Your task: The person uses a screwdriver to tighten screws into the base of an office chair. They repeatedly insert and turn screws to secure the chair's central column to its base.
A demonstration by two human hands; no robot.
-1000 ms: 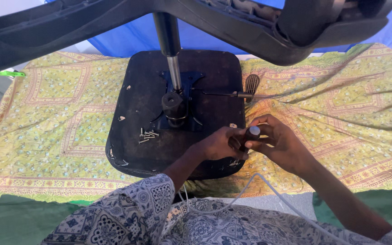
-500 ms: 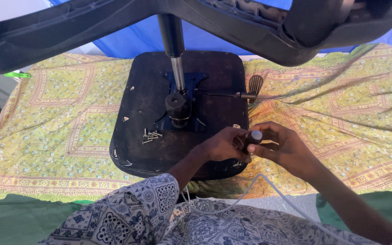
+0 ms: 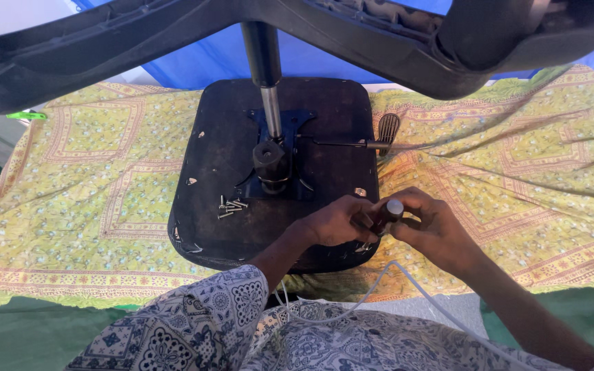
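Yellow-green patterned cloth [image 3: 104, 206] covers the work surface, printed with diamond borders and small flowers, rumpled into folds on the right side. Dark green fabric [image 3: 29, 336] shows under its near edge at the bottom left and bottom right. Blue sheet [image 3: 201, 65] hangs at the back, behind the chair parts. Small green object [image 3: 25, 115] sits at the far left edge of the cloth, too small to identify.

Upturned black chair seat [image 3: 221, 172] lies flat on the cloth, underside up, scuffed with pale chips. Black metal mounting plate [image 3: 290, 130] is fixed at its centre, with a gas-lift column [image 3: 266, 75] rising straight up toward the camera. Black star base legs [image 3: 393, 41] spread across the top of the view, blurred and close. Lever with a ribbed paddle handle [image 3: 388, 128] sticks out from the plate to the right, past the seat edge. Loose screws [image 3: 230, 206] lie in a little pile on the seat, left of the plate.

Both hands meet at the seat's near right edge. Left hand [image 3: 338, 221] has fingers curled closed around a dark cylindrical tool handle [image 3: 385, 214] with a pale round end. Right hand [image 3: 434, 230] wraps the same handle from the other side, fingers bent closed, thumb on top. Tool tip is hidden. White cord [image 3: 379, 282] loops across the patterned sleeve [image 3: 201, 323] and lap below.
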